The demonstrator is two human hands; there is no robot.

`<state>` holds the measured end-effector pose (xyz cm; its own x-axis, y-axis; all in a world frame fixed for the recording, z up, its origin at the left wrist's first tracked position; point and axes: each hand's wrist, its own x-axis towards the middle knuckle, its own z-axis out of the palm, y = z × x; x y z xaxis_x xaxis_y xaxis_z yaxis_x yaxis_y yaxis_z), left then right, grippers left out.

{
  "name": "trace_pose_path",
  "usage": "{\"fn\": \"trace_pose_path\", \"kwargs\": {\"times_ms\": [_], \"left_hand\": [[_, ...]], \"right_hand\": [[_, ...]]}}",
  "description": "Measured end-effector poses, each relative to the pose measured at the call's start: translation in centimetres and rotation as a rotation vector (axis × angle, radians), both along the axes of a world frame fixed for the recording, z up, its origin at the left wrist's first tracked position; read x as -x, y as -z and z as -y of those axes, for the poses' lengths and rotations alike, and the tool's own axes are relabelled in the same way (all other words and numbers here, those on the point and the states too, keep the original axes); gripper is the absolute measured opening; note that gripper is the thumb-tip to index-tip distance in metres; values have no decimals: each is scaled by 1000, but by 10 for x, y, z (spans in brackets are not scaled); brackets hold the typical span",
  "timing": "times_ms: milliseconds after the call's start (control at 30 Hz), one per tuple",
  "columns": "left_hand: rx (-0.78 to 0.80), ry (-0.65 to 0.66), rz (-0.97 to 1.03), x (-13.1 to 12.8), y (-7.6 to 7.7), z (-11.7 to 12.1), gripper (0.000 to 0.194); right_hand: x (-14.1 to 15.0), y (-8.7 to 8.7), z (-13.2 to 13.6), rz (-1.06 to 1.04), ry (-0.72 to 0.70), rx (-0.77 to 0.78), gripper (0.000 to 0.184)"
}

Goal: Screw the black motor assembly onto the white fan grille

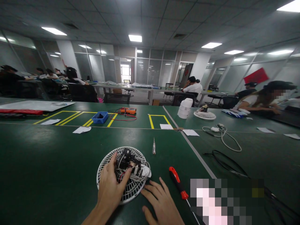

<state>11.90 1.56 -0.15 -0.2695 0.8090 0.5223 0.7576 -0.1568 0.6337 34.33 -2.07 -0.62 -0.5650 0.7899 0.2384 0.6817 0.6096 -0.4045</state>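
Observation:
A round white fan grille (133,195) lies on the green table in front of me. On top of it rests a fan motor assembly (127,158) with a black housing, wires and a white end piece. My left hand (109,184) reaches over the grille's left side, thumb and fingers closed around the motor. Fingers spread, my right hand (161,200) is at the grille's lower right edge, holding nothing. To its right lies a screwdriver with a red and black handle (178,182). Beyond the grille is a small clear-handled screwdriver (154,148).
Farther back are a blue bin (99,117), an orange multimeter (128,111) with leads, and paper slips. A white plastic housing (185,108), another fan grille (204,115) and a white cable (231,139) lie right. A black cable (228,165) is nearer. People sit at surrounding tables.

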Motion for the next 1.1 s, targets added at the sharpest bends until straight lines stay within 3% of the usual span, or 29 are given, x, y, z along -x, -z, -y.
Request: {"fn": "trace_pose_path", "kwargs": {"times_ms": [200,367,533,733,967,1100], "left_hand": [[8,46,50,-19,4,5,80],[-32,68,69,-30,0,10,90],[-46,93,56,-17,-2,9,93],[-291,133,-123,8,8,11,90],[-401,197,-159,1,4,20,88],[-466,348,-290,2,2,22,71]], "right_hand": [[-7,-6,2,-113,56,-89,32],[-11,1,0,-222,130,-128,31],[-11,0,-1,-221,208,-99,18],[-8,-4,0,-162,285,-91,14],[-7,3,-1,-115,257,-147,13],[-7,-1,-2,-95,215,-193,13]]}}
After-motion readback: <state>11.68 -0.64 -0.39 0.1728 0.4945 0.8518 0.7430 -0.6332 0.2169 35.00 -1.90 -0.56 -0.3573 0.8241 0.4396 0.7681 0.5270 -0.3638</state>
